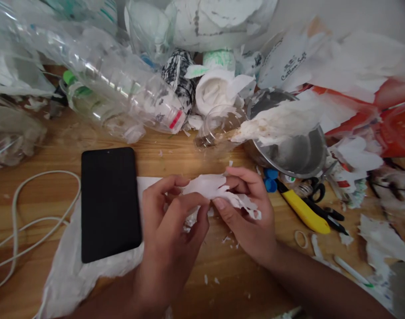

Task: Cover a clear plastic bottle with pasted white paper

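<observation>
A: Yr L hand (171,228) grip?
B: Pinched shut on torn white paper (207,186); yr R hand (252,223) pinches it too.
A: Where's it?
B: Above wood tabletop (227,279), R of blk tablet (111,204), btwn yr hands.

black tablet (111,204), screen dark | white cable (14,212) looped beside it | two blue caps (270,185) near yellow cutter (304,212)

white paper (207,185): part-hidden | cable (15,230): cut off left | red plastic (395,130): cut off right
</observation>
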`<state>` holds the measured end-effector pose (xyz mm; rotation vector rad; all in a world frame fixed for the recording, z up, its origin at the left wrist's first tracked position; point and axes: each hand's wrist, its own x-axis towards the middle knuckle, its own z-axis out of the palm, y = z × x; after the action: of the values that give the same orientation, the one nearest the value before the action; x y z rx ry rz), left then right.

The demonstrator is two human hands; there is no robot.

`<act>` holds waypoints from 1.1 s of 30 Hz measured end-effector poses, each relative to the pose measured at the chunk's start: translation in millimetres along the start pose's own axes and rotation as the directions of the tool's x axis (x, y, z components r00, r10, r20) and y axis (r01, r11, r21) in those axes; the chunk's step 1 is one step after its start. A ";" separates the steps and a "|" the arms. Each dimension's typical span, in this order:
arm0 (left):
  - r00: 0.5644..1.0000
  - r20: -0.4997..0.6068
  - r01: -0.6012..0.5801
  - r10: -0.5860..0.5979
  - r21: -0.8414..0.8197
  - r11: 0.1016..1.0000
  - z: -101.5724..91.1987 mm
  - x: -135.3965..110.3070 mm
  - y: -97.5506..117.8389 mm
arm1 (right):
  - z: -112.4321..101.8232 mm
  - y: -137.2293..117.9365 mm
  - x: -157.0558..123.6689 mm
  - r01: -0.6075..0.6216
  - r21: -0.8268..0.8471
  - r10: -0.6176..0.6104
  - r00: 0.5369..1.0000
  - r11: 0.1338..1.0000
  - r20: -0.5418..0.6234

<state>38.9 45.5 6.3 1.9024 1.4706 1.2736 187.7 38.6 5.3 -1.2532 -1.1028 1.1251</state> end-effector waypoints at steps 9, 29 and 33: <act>0.998 0.050 0.033 -0.032 -0.028 0.999 -0.2 0.8 -3.5 | -1.2 -3.2 0.6 0.042 0.030 -0.045 0.994 0.999 0.103; 0.993 0.116 -0.009 0.018 -0.081 0.997 0.6 -1.4 -7.5 | -3.5 -6.0 1.8 0.116 -0.178 -0.101 0.991 0.977 0.086; 0.991 0.130 0.008 0.002 -0.071 0.997 0.9 -1.0 -8.7 | -4.8 -7.9 5.2 0.094 -0.162 -0.078 0.992 0.982 0.102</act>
<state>35.0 47.9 -1.3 1.8983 1.3440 1.1609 193.2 43.2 13.1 -1.2783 -1.3327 1.0532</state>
